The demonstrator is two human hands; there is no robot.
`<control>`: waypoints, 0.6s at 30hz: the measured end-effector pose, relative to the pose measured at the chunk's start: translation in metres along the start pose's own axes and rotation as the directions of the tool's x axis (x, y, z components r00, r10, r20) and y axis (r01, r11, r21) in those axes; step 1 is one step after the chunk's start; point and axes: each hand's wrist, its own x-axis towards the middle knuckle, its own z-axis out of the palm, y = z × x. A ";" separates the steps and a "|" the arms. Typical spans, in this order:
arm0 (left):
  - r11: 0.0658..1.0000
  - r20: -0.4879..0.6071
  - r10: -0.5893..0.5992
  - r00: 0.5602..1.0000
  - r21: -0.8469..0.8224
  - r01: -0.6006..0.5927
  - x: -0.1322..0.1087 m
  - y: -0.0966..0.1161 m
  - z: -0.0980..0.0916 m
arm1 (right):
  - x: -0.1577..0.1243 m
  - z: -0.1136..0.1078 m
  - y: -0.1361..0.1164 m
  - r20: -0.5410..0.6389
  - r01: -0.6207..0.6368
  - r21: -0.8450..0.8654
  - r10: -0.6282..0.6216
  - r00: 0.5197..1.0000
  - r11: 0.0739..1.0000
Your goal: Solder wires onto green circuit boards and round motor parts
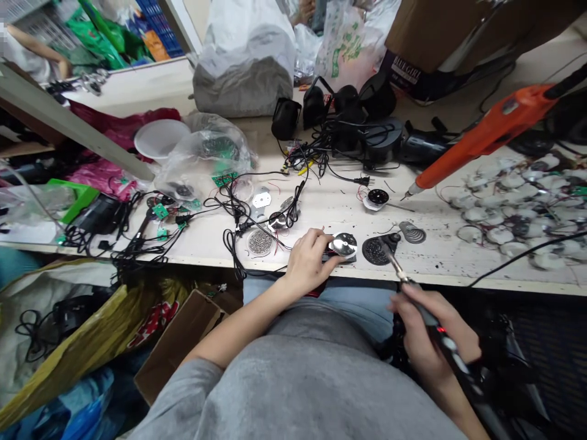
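My left hand (306, 261) rests at the bench's front edge, its fingers and thumb closed on the side of a shiny round metal-faced part (345, 244). In my right hand (424, 336) is a soldering iron (403, 276) with a small red light on its handle. Its metal tip points down over a dark round dish (376, 251) with a rough black filling. Just right of that dish lies a flat coil of silvery wire (413, 233). Behind it sits a white round part with a black top (378, 197) and thin red wires.
An orange electric screwdriver (486, 137) slants in from the right above the bench (440, 263). Many white round parts (509, 214) are heaped at right. Black housings (348, 107) and tangled cables stand behind. A silvery granular disc (260, 243) lies at left. An open carton (183, 342) sits below.
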 end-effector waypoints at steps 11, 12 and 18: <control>0.964 -0.006 -0.121 0.993 -0.238 0.116 0.004 -0.003 -0.001 | 0.035 0.072 0.046 0.065 0.207 -0.086 -0.202 0.977 0.975; 0.955 -0.012 -0.152 0.988 -0.260 0.144 0.005 -0.002 -0.002 | 0.036 0.073 0.046 0.066 0.202 -0.072 -0.197 0.978 0.977; 0.801 0.035 -0.410 0.911 -0.465 0.378 0.012 0.003 -0.007 | 0.042 0.077 0.040 0.072 0.162 -0.051 -0.158 0.985 0.985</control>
